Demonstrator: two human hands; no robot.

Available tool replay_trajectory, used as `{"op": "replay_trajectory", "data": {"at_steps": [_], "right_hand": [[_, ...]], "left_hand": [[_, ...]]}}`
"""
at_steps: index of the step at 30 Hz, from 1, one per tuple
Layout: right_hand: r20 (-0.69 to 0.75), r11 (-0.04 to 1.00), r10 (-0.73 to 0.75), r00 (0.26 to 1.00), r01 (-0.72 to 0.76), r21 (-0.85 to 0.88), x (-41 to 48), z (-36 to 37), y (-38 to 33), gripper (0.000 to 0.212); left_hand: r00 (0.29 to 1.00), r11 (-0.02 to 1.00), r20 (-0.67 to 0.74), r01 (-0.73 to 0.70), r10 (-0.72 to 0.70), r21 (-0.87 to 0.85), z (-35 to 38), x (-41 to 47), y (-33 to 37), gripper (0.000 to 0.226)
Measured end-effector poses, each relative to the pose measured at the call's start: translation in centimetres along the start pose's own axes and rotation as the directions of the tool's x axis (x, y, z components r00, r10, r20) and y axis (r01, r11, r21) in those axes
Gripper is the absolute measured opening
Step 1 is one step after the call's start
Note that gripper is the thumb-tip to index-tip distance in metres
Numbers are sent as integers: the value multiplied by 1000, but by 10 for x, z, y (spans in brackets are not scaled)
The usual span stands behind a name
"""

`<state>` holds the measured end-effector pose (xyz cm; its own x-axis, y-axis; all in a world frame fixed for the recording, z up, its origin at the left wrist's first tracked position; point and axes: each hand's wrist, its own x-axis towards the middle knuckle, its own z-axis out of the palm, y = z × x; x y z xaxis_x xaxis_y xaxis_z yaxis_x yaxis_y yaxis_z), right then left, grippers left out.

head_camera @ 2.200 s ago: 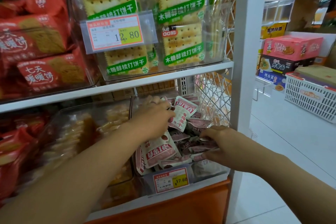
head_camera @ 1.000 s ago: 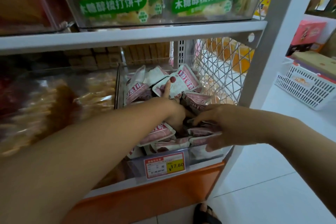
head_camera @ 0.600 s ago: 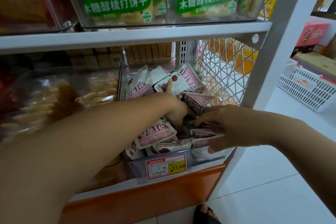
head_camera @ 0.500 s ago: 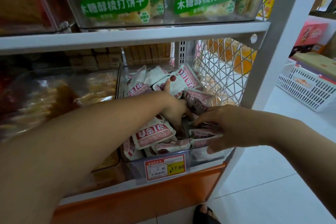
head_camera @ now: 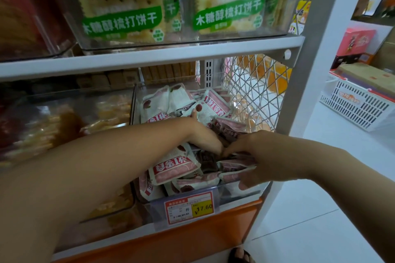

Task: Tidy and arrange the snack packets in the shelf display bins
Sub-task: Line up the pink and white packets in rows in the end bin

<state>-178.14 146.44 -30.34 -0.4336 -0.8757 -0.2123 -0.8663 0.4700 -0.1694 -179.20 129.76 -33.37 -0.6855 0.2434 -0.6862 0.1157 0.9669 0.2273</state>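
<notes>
Sorting midway: right hand (head_camera: 252,156) grips stacked snack packets (head_camera: 232,167); left hand (head_camera: 205,135) digs in, grip hidden; bin (head_camera: 224,197) mostly jumbled.

**Glossy film, clear plastic, painted metal**

The snack packets (head_camera: 175,166) are of glossy plastic film, slightly wrinkled. Their display bin (head_camera: 239,194) is clear, smooth plastic. The shelf board (head_camera: 149,57) looks like matt painted metal, and the side mesh (head_camera: 256,83) is white-coated wire. The price label (head_camera: 189,207) is paper.
</notes>
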Motion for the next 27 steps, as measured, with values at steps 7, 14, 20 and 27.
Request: {"op": "replay_trajectory", "data": {"at_steps": [7,14,20,27], "right_hand": [[-2,1000,-7,1000,7,17,0,0,2,54],[12,999,-29,1000,29,33,-1,-4,1,55],[23,1000,16,1000,-16,6,-1,-4,0,58],[89,997,45,995,-51,66,-1,-4,0,52]], "left_hand": [[999,1000,-51,-17,18,16,-1,-6,5,43],[984,939,-70,178,-164,293,-3,-10,3,47],[985,900,-112,165,-131,403,-3,-19,-4,45],[983,896,-172,130,-61,424,-2,-30,-2,26]]}}
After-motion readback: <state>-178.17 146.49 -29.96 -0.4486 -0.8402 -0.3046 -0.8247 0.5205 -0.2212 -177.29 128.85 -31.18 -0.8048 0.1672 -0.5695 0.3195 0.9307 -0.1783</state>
